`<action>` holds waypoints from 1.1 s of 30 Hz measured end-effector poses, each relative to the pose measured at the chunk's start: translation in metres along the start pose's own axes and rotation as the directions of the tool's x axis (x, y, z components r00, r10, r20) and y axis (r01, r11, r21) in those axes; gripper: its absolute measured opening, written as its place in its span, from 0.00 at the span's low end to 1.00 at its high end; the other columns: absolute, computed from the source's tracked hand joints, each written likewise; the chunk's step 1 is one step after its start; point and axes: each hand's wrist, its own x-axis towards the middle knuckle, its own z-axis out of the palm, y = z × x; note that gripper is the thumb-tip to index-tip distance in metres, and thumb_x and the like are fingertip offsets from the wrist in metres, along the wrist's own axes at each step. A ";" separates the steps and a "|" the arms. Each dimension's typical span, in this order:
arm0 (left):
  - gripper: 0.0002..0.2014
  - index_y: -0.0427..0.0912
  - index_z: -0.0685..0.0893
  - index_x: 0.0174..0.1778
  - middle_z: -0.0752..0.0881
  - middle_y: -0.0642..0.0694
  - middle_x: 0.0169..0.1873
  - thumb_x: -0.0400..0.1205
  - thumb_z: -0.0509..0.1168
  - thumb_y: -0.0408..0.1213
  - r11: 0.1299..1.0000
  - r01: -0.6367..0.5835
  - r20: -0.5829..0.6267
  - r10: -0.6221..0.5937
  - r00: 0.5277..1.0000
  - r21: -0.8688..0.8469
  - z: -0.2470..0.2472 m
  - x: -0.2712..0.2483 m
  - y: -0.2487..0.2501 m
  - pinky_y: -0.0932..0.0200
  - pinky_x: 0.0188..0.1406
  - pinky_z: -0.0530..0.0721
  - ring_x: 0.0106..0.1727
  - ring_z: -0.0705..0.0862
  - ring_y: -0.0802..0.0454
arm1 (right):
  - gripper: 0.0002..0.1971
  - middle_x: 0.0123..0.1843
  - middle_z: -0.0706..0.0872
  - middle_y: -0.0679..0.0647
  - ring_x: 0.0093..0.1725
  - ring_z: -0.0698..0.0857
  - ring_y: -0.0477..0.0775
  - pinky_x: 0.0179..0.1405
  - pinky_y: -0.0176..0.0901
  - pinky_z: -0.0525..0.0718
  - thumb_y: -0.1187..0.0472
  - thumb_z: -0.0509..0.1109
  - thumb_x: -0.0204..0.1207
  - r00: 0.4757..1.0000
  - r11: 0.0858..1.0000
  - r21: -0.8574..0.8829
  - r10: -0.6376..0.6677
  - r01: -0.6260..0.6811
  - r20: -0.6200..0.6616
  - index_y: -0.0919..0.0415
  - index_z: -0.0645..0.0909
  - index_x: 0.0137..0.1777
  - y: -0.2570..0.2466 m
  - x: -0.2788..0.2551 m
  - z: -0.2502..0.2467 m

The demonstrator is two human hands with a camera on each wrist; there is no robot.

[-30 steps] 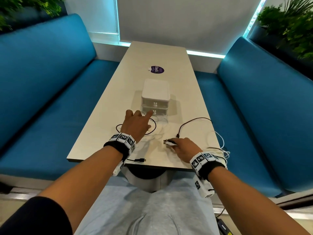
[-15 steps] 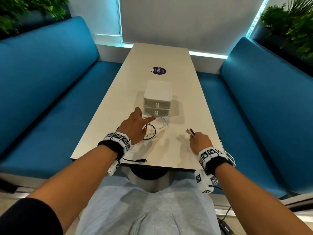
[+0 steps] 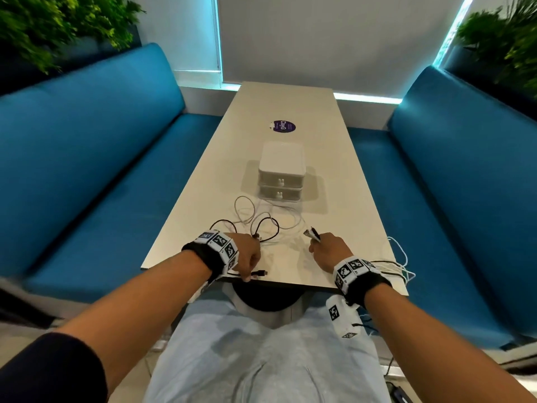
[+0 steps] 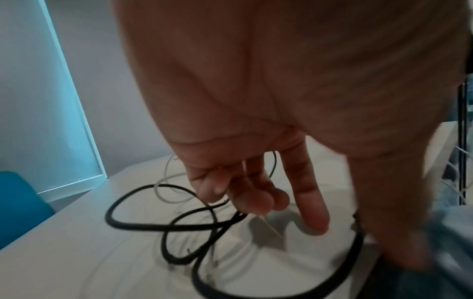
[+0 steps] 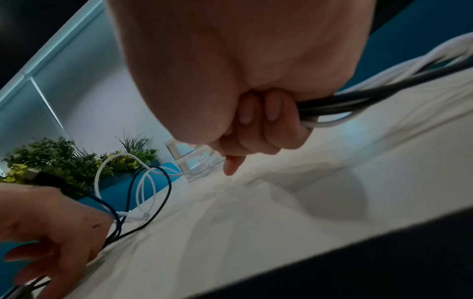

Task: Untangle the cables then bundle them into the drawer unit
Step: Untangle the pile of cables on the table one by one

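Note:
A white two-drawer unit (image 3: 282,173) stands mid-table with both drawers closed. In front of it lies a tangle of black cable (image 3: 263,228) and white cable (image 3: 244,210). My left hand (image 3: 247,257) is at the table's front edge, thumb and fingers down on the black cable just behind its plug (image 3: 260,274). In the left wrist view the index finger (image 4: 309,202) points down and black cable loops (image 4: 143,222) lie under the hand. My right hand (image 3: 325,248) is fisted round a bundle of black and white cables (image 5: 358,101), with their ends (image 3: 312,234) sticking up.
Cable slack (image 3: 402,266) hangs off the table's (image 3: 334,199) right edge behind my right wrist. A purple sticker (image 3: 282,126) lies beyond the drawers. Blue benches (image 3: 87,184) run along both sides, with plants (image 3: 43,24) behind them.
My left hand pulled back from the drawer front to the table's near edge, onto the black plug end. My right hand lifted the cable ends and now holds them steady.

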 end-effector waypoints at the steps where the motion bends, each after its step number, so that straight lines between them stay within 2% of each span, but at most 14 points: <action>1: 0.09 0.47 0.85 0.35 0.83 0.53 0.30 0.69 0.80 0.42 1.000 -0.016 0.001 0.016 1.000 -0.001 0.000 0.000 0.002 0.61 0.37 0.78 0.39 0.83 0.50 | 0.16 0.56 0.87 0.63 0.55 0.85 0.66 0.53 0.51 0.82 0.54 0.59 0.83 1.000 1.000 0.011 -0.005 0.004 0.007 0.63 0.84 0.56 0.000 -0.002 0.001; 5: 0.04 0.46 0.87 0.39 0.85 0.51 0.34 0.71 0.75 0.38 0.998 -0.056 -0.007 0.056 0.998 0.008 0.002 0.000 0.006 0.61 0.36 0.78 0.40 0.83 0.50 | 0.17 0.57 0.87 0.63 0.56 0.85 0.65 0.54 0.50 0.82 0.53 0.58 0.83 1.000 0.998 0.059 -0.028 0.028 0.008 0.63 0.84 0.57 -0.003 -0.007 0.001; 7: 0.02 0.47 0.86 0.42 0.81 0.55 0.35 0.76 0.70 0.38 0.997 -0.081 -0.076 0.081 0.994 -0.002 0.002 -0.001 0.008 0.60 0.41 0.79 0.45 0.84 0.48 | 0.16 0.57 0.87 0.61 0.57 0.85 0.64 0.53 0.46 0.80 0.55 0.58 0.84 0.998 0.994 0.089 -0.057 0.056 0.005 0.62 0.86 0.55 -0.007 -0.009 0.000; 9: 0.06 0.46 0.84 0.48 0.82 0.54 0.42 0.83 0.62 0.39 0.992 -0.109 -0.164 0.096 0.982 -0.067 -0.001 0.000 0.012 0.59 0.45 0.77 0.49 0.85 0.47 | 0.17 0.55 0.88 0.60 0.57 0.85 0.63 0.49 0.42 0.76 0.57 0.57 0.86 0.994 0.988 0.115 -0.105 0.104 0.005 0.62 0.88 0.52 -0.011 -0.012 0.000; 11: 0.06 0.44 0.80 0.50 0.89 0.49 0.44 0.85 0.57 0.35 0.968 -0.129 -0.245 0.074 0.967 -0.216 -0.010 0.004 0.018 0.58 0.43 0.81 0.43 0.87 0.49 | 0.19 0.54 0.88 0.60 0.56 0.85 0.63 0.46 0.41 0.73 0.57 0.56 0.87 0.989 0.976 0.160 -0.142 0.146 -0.036 0.61 0.89 0.49 -0.016 -0.015 -0.003; 13: 0.04 0.43 0.75 0.49 0.90 0.47 0.39 0.86 0.55 0.36 0.922 -0.140 -0.329 0.014 0.944 -0.360 -0.021 0.011 0.026 0.56 0.35 0.84 0.34 0.87 0.49 | 0.21 0.50 0.87 0.59 0.54 0.85 0.63 0.46 0.42 0.73 0.54 0.55 0.88 0.983 0.960 0.220 -0.152 0.171 -0.102 0.60 0.89 0.47 -0.021 -0.017 -0.005; 15: 0.05 0.42 0.72 0.48 0.89 0.48 0.36 0.88 0.54 0.37 0.865 -0.156 -0.375 -0.039 0.926 -0.476 -0.027 0.017 0.034 0.60 0.26 0.81 0.28 0.85 0.51 | 0.22 0.46 0.85 0.56 0.52 0.84 0.61 0.48 0.43 0.73 0.54 0.54 0.88 0.979 0.939 0.290 -0.152 0.187 -0.138 0.59 0.89 0.46 -0.028 -0.016 -0.007; 17: 0.05 0.40 0.72 0.49 0.88 0.46 0.37 0.89 0.54 0.35 0.839 -0.166 -0.385 -0.056 0.921 -0.518 -0.027 0.024 0.040 0.60 0.26 0.81 0.28 0.85 0.50 | 0.21 0.47 0.86 0.56 0.50 0.83 0.59 0.50 0.44 0.75 0.53 0.54 0.88 0.976 0.914 0.350 -0.163 0.204 -0.143 0.59 0.88 0.46 -0.035 -0.015 -0.008; 18: 0.04 0.39 0.72 0.51 0.88 0.45 0.38 0.88 0.54 0.35 0.833 -0.172 -0.384 -0.053 0.922 -0.526 -0.026 0.027 0.043 0.57 0.29 0.83 0.31 0.87 0.47 | 0.20 0.46 0.87 0.56 0.48 0.83 0.59 0.50 0.45 0.76 0.53 0.55 0.87 0.976 0.905 0.373 -0.166 0.207 -0.140 0.59 0.88 0.47 -0.039 -0.015 -0.008; 22: 0.05 0.40 0.75 0.51 0.89 0.44 0.36 0.88 0.56 0.36 0.770 -0.212 -0.414 -0.074 0.907 -0.602 -0.021 0.037 0.047 0.49 0.35 0.85 0.35 0.88 0.42 | 0.14 0.34 0.85 0.49 0.40 0.81 0.57 0.45 0.48 0.78 0.53 0.59 0.82 0.978 0.902 0.378 -0.186 0.208 -0.094 0.53 0.83 0.39 -0.040 -0.013 -0.007; 26: 0.04 0.41 0.76 0.53 0.90 0.49 0.37 0.84 0.59 0.34 0.732 -0.293 -0.476 -0.049 0.878 -0.615 -0.015 0.038 0.047 0.47 0.40 0.89 0.37 0.89 0.47 | 0.15 0.36 0.89 0.52 0.43 0.87 0.56 0.54 0.58 0.84 0.49 0.58 0.78 0.965 0.917 0.301 -0.253 0.261 -0.066 0.54 0.82 0.38 -0.032 -0.008 -0.003; 28: 0.06 0.41 0.75 0.54 0.91 0.48 0.39 0.83 0.63 0.32 0.720 -0.281 -0.447 -0.046 0.893 -0.635 -0.012 0.038 0.048 0.51 0.36 0.88 0.38 0.90 0.48 | 0.13 0.41 0.90 0.54 0.45 0.87 0.58 0.53 0.54 0.83 0.52 0.60 0.81 0.965 0.923 0.283 -0.244 0.261 -0.097 0.55 0.84 0.43 -0.031 -0.008 -0.005; 30: 0.05 0.39 0.77 0.51 0.92 0.46 0.37 0.83 0.65 0.34 0.750 -0.205 -0.370 -0.058 0.927 -0.629 -0.012 0.039 0.050 0.55 0.34 0.86 0.38 0.91 0.48 | 0.12 0.45 0.89 0.57 0.47 0.85 0.60 0.47 0.49 0.80 0.54 0.61 0.83 0.966 0.935 0.256 -0.216 0.247 -0.146 0.57 0.85 0.48 -0.031 -0.009 -0.006; 33: 0.11 0.37 0.86 0.41 0.92 0.46 0.33 0.84 0.62 0.37 0.796 -0.187 -0.338 -0.024 0.941 -0.576 -0.013 0.042 0.050 0.52 0.45 0.89 0.35 0.90 0.51 | 0.12 0.43 0.89 0.57 0.46 0.85 0.60 0.45 0.48 0.79 0.53 0.62 0.83 0.969 0.933 0.274 -0.200 0.234 -0.148 0.57 0.84 0.45 -0.031 -0.008 -0.005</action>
